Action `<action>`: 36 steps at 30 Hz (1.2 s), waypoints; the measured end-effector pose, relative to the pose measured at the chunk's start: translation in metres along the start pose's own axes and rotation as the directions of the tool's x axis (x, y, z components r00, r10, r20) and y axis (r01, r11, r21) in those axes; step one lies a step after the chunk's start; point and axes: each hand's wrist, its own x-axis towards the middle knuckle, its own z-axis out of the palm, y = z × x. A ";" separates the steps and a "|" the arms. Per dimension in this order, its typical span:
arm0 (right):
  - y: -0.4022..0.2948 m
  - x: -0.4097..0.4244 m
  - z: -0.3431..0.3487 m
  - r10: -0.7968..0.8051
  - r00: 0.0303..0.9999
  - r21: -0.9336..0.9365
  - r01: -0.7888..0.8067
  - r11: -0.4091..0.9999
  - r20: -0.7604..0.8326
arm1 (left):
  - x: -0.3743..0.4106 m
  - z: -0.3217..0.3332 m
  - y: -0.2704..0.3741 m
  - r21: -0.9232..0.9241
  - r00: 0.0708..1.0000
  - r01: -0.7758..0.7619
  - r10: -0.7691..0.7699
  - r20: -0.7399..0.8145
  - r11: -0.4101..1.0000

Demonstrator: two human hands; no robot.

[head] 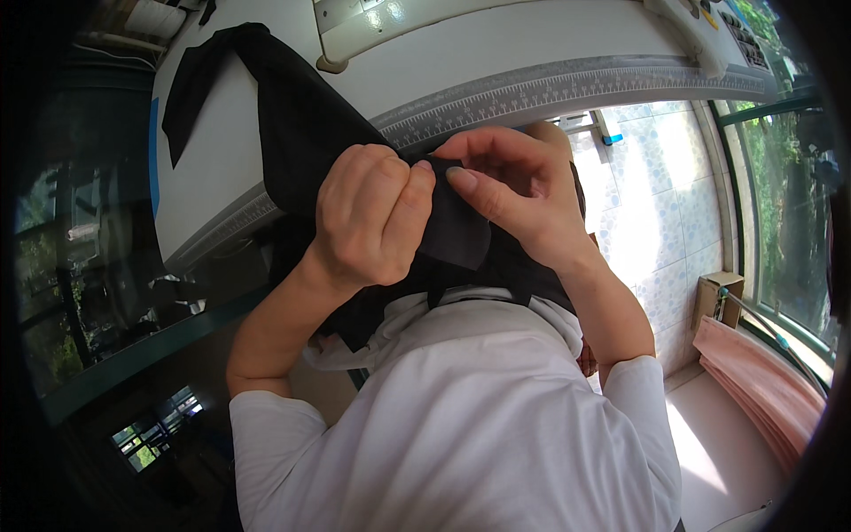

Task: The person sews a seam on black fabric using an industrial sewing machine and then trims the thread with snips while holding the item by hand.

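Note:
A long piece of black fabric (306,113) runs from the white sewing table (206,173) over its front edge to my lap. My left hand (369,216) is closed on the fabric, its thumb and bent index finger pinching it near the edge. Close beside it, my right hand (512,179) has its thumb and index fingertips at the fabric, a small gap showing between them. Whether they grip the cloth or something thin cannot be told. Below the hands hangs a dark grey-black flap of cloth (459,233).
The sewing machine (399,23) stands at the back of the table. A ruler strip (505,93) is printed along the table's front edge. Tiled floor (678,193) lies to the right, beside a window. Pink cloth (758,392) and a cardboard box (715,302) are at the lower right.

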 end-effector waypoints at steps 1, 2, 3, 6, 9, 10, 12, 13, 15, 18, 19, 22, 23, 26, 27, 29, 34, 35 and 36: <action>0.002 0.000 0.001 -0.016 1.000 -0.042 0.016 0.999 0.000 | 0.000 -0.001 0.001 0.001 1.000 0.000 0.000 0.001 1.000; 0.003 0.000 0.001 -0.002 1.000 -0.018 0.002 1.000 0.000 | 0.000 -0.002 0.001 0.000 1.000 -0.001 0.001 0.014 1.000; 0.004 0.000 0.001 0.012 1.000 0.001 -0.012 1.000 -0.002 | -0.001 -0.002 0.001 -0.004 1.000 -0.002 0.002 0.022 1.000; 0.002 -0.002 -0.004 0.034 0.999 0.053 -0.035 0.998 0.014 | -0.003 -0.001 0.000 -0.004 1.000 -0.004 0.004 0.023 1.000; 0.005 -0.003 -0.002 0.024 1.000 0.052 -0.023 0.998 -0.011 | 0.000 0.001 0.002 -0.014 1.000 -0.002 0.002 0.021 1.000; 0.006 -0.004 -0.001 0.016 0.999 0.043 -0.015 0.999 -0.029 | 0.001 0.001 0.003 -0.021 1.000 -0.001 0.002 0.021 1.000; 0.005 -0.004 -0.004 0.051 0.999 0.026 -0.051 0.998 -0.019 | 0.001 0.001 0.004 -0.021 1.000 0.001 0.000 0.030 1.000; 0.004 -0.004 -0.005 0.068 0.998 0.017 -0.068 0.998 -0.013 | 0.001 0.001 0.004 -0.019 0.999 0.002 -0.001 0.034 1.000; 0.008 -0.005 -0.007 0.003 0.998 0.089 0.003 0.996 -0.062 | 0.001 0.000 0.002 -0.031 0.999 0.022 -0.021 0.037 0.999; 0.014 -0.010 -0.014 -0.172 0.978 -0.088 0.162 0.983 -0.120 | 0.000 0.001 0.001 -0.030 0.999 0.030 -0.029 0.031 0.999; 0.015 -0.011 -0.016 -0.244 0.962 -0.194 0.218 0.956 -0.122 | 0.000 0.001 0.001 -0.026 0.999 0.029 -0.028 0.028 0.999; 0.017 -0.010 -0.016 -0.392 0.918 -0.255 0.367 0.895 -0.055 | -0.002 0.005 0.001 -0.033 1.000 0.027 -0.026 0.010 0.999; 0.018 -0.010 -0.015 -0.422 0.906 -0.264 0.399 0.878 -0.036 | -0.002 0.006 0.002 -0.038 1.000 0.025 -0.025 0.016 0.999; 0.015 -0.006 -0.010 -0.434 0.900 -0.323 0.401 0.858 -0.034 | 0.002 0.003 0.004 -0.043 0.999 0.022 -0.021 0.040 0.999; 0.015 -0.005 -0.010 -0.436 0.899 -0.328 0.400 0.856 -0.039 | 0.003 0.002 0.004 -0.049 0.999 0.020 -0.018 0.047 0.999; 0.014 -0.004 -0.009 -0.432 0.901 -0.333 0.395 0.856 -0.044 | 0.005 0.002 0.004 -0.051 0.998 0.013 -0.010 0.056 0.999; 0.015 -0.004 -0.009 -0.435 0.900 -0.349 0.396 0.849 -0.037 | 0.004 0.004 0.005 -0.035 0.999 -0.018 0.019 0.044 0.999; 0.016 -0.004 -0.010 -0.438 0.898 -0.348 0.401 0.847 -0.030 | 0.003 0.004 0.005 -0.032 0.999 -0.015 0.017 0.042 0.999; 0.017 -0.005 -0.011 -0.441 0.897 -0.347 0.406 0.845 -0.024 | 0.003 0.005 0.005 -0.030 0.999 -0.013 0.014 0.040 0.999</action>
